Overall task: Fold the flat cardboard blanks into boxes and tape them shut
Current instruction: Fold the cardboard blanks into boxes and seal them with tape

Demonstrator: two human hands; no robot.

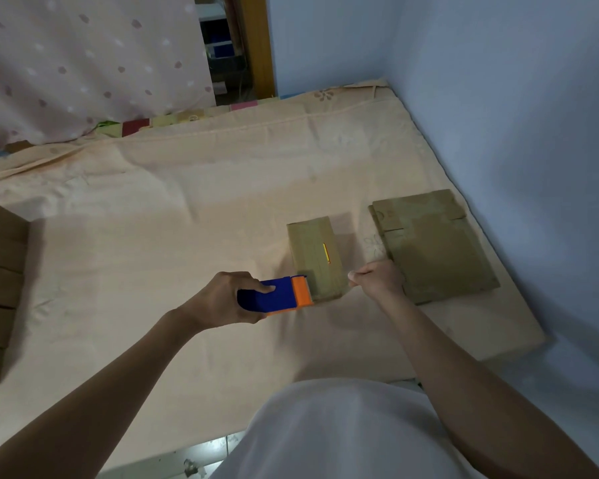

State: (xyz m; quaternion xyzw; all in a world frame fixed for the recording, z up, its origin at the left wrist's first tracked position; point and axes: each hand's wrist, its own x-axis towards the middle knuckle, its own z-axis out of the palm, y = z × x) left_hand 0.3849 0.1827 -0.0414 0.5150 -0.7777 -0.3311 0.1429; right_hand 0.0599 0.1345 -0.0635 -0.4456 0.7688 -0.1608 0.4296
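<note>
Taping is the step in hand, as I judge it: the left hand (229, 297) has its fingers and thumb curled round a blue and orange tape dispenser (275, 294), whose orange end touches the near end of a small folded box (315, 259) on the mattress (173, 209). The right hand (377, 279) is at the box's near right corner with its fingers curled; it seems to pinch something very small between thumb and forefinger, perhaps the free end of clear tape, but the tape itself I cannot see, so I cannot tell for sure what it holds. The box lies a little right of the middle of the mattress, with its long axis running away from the person and leaning slightly to the left at the far end; a thin yellow mark runs along this same axis on its top. The dispenser lies across this axis, its orange end pointing right, toward the box. Just to the right of the box, a pile of flat blanks (436, 247) waits near the blue wall (498, 98), and finished boxes (0, 288) stand at the left edge. The next move, I think, calls for a steady pull so that the tape lies flat over the seam, with the right hand keeping the light box from sliding on the soft sheet.
</note>
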